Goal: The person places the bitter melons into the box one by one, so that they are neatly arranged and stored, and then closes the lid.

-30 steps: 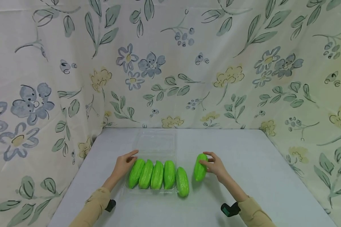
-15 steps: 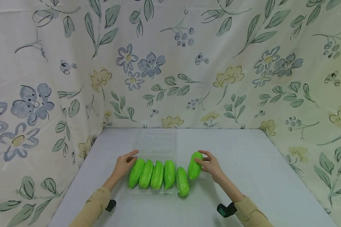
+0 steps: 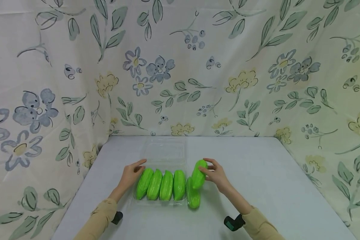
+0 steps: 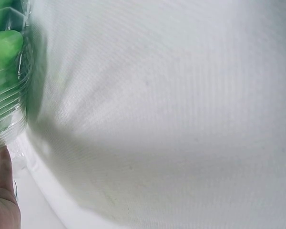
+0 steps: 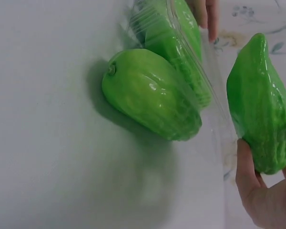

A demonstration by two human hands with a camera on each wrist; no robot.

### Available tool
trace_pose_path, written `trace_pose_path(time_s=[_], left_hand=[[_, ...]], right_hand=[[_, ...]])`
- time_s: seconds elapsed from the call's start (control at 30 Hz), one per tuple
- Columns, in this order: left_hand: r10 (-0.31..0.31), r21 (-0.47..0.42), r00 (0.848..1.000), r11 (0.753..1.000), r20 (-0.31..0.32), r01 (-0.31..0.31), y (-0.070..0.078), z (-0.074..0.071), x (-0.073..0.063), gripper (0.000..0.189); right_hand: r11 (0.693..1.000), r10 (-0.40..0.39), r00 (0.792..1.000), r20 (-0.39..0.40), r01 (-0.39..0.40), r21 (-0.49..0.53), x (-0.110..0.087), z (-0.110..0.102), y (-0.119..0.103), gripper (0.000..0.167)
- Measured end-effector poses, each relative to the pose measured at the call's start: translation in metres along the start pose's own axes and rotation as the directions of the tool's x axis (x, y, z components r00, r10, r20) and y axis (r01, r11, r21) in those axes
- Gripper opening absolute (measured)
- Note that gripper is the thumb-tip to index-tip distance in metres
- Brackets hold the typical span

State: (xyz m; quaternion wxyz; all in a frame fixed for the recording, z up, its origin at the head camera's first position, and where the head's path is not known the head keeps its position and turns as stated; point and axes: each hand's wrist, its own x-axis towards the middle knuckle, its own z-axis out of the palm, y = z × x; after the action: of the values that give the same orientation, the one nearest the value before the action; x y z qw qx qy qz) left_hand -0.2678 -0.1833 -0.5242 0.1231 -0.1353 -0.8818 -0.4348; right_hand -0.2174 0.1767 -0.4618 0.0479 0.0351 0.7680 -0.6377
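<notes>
Several glossy, ridged green gourds [image 3: 166, 185] lie side by side in a clear plastic clamshell container [image 3: 156, 202] with its lid folded back. My left hand [image 3: 131, 174] holds the container's left back corner; in the left wrist view only part of that hand [image 4: 4, 191] shows against the plastic wall. My right hand [image 3: 217, 174] grips another green gourd [image 3: 199, 174] between thumb and fingers, raised above the table. Below it, one more gourd [image 3: 194, 200] lies partly covered from view, just outside the container's right side. The right wrist view shows the held gourd [image 5: 260, 102] tilted, narrow end up.
The white table [image 3: 243, 160] extends to both sides and in front. The container's transparent lid [image 3: 164, 149] lies flat behind it. A floral cloth [image 3: 192, 66] hangs along the back and sides. Black wrist devices [image 3: 234, 222] sit on both forearms.
My right hand has carried the gourd leftward, from beside the loose gourd to over its far end. The left hand and container have stayed where they were.
</notes>
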Motion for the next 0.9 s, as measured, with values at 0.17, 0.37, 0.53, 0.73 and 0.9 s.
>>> trace_pose_path(time_s=[0.17, 0.37, 0.53, 0.73, 0.9], left_hand=[[0.005, 0.002, 1.0, 1.0, -0.006, -0.005, 0.002, 0.0, 0.0, 0.033], [0.011, -0.004, 1.0, 1.0, -0.006, -0.011, 0.003, -0.001, -0.001, 0.033], [0.005, 0.005, 1.0, 1.0, -0.005, -0.005, 0.003, -0.002, -0.001, 0.033], [-0.005, 0.006, 1.0, 1.0, 0.002, 0.005, 0.003, -0.001, 0.0, 0.033], [-0.009, 0.004, 1.0, 1.0, 0.0, 0.009, 0.003, -0.001, 0.0, 0.033]], right_hand=[[1.0, -0.006, 1.0, 0.011, 0.006, 0.018, 0.001, 0.01, -0.005, 0.054], [0.999, -0.025, 0.999, 0.033, 0.023, 0.047, 0.0, 0.026, -0.009, 0.052], [0.997, -0.039, 0.998, 0.055, 0.035, 0.065, 0.0, 0.038, -0.009, 0.052], [0.996, -0.047, 0.995, 0.088, 0.04, 0.08, -0.001, 0.053, -0.009, 0.052], [0.996, -0.068, 0.991, 0.115, 0.06, 0.069, -0.001, 0.062, -0.008, 0.055]])
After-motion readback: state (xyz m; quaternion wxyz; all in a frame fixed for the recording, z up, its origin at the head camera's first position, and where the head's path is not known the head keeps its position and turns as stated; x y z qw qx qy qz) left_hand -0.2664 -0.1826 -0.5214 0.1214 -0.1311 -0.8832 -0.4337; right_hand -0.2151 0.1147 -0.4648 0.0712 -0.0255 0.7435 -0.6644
